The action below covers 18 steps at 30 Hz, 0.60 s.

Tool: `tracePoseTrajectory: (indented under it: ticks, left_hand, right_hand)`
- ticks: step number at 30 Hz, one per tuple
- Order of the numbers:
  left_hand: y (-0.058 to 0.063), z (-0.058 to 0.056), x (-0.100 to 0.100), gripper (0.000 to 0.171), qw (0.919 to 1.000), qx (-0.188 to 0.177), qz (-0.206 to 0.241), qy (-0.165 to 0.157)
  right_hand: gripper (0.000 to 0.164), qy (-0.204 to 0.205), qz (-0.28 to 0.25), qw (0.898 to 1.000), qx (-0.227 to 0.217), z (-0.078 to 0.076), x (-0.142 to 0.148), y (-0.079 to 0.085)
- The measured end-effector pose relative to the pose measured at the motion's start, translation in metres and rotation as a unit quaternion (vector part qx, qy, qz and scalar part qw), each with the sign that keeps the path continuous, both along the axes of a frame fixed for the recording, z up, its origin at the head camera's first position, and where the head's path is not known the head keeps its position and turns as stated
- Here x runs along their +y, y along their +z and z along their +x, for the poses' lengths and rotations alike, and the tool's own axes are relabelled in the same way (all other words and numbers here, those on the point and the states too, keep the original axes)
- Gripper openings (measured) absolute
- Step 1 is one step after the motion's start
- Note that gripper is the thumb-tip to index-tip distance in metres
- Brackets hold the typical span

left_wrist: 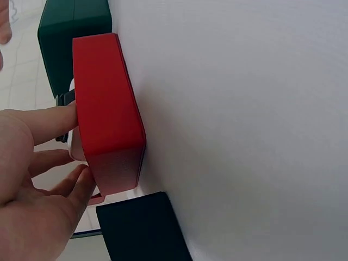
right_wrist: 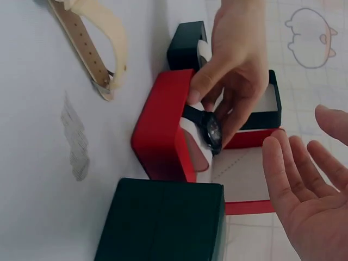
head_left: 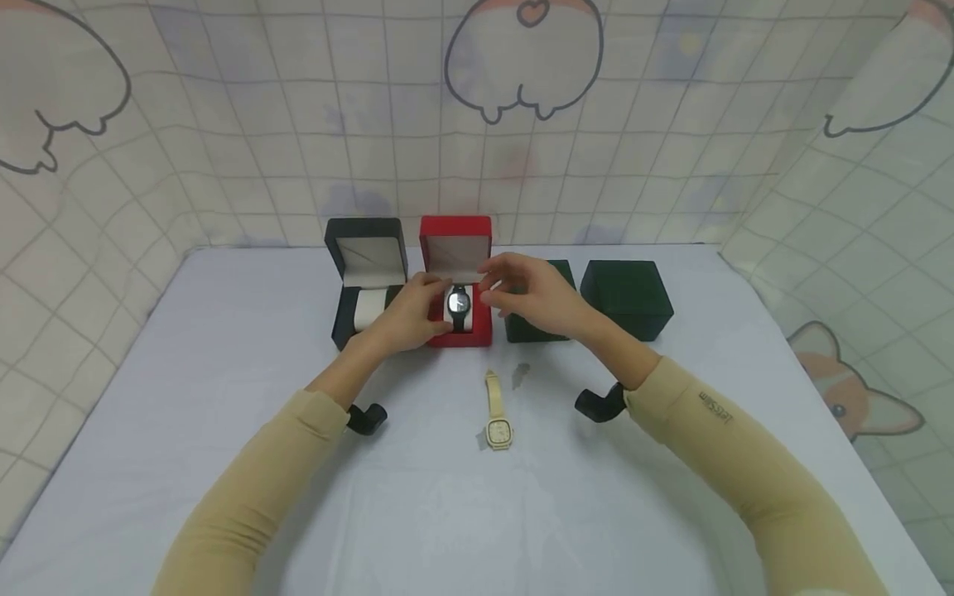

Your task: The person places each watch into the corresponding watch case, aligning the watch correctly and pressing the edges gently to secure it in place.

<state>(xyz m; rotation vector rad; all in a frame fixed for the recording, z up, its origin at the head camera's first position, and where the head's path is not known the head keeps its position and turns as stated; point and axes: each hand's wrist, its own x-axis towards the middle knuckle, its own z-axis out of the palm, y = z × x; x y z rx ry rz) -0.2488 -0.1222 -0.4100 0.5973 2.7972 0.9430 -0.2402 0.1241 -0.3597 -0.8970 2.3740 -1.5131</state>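
A dark wristwatch (head_left: 459, 303) with a round face sits strapped around a white cushion (right_wrist: 204, 149) inside an open red watch box (head_left: 482, 335). With thumb and fingers my left hand (head_left: 406, 319) holds the left end of that cushion at the box's rim. The left wrist view shows its thumb over the front edge of the red box (left_wrist: 109, 98), the other fingers by the side wall. Just right of the watch, my right hand (head_left: 532, 290) hovers with loosely bent fingers and nothing in them. In the right wrist view its fingers (right_wrist: 296, 176) are apart from the box.
Left of the red box stands an open dark box (head_left: 344, 319) with a white cushion. Two closed green boxes (head_left: 629, 298) are to the right, one partly behind my right hand. A gold watch (head_left: 498, 430) lies on the white table (head_left: 447, 513) in front. Patterned cloth hangs behind.
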Motion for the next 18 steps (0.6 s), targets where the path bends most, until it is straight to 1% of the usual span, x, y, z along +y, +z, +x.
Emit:
tracePoseTrajectory:
  ticks: [4,8,11,14,18]
  left_hand:
    - [0.003,0.004,-0.001,0.070,0.9999,0.008,-0.001,0.008]
    - [0.007,0.007,-0.004,0.063,0.9995,0.032,0.008,0.005]
    - [0.014,0.009,-0.005,0.055,0.9986,0.049,0.021,0.005]
    - [0.022,0.012,-0.007,0.048,0.9972,0.067,0.031,0.009]
    - [0.029,0.014,-0.009,0.040,0.9931,0.105,0.048,0.015]
  right_hand:
    - [0.046,-0.033,0.001,0.999,0.007,-0.008,-0.002,0.006]
    - [0.050,-0.083,0.018,0.996,0.018,-0.016,-0.003,0.012]
    - [0.051,-0.122,0.034,0.991,0.030,-0.023,-0.003,0.014]
    - [0.050,-0.153,0.048,0.986,0.042,-0.030,-0.003,0.016]
    - [0.048,-0.173,0.054,0.982,0.044,-0.037,-0.004,0.018]
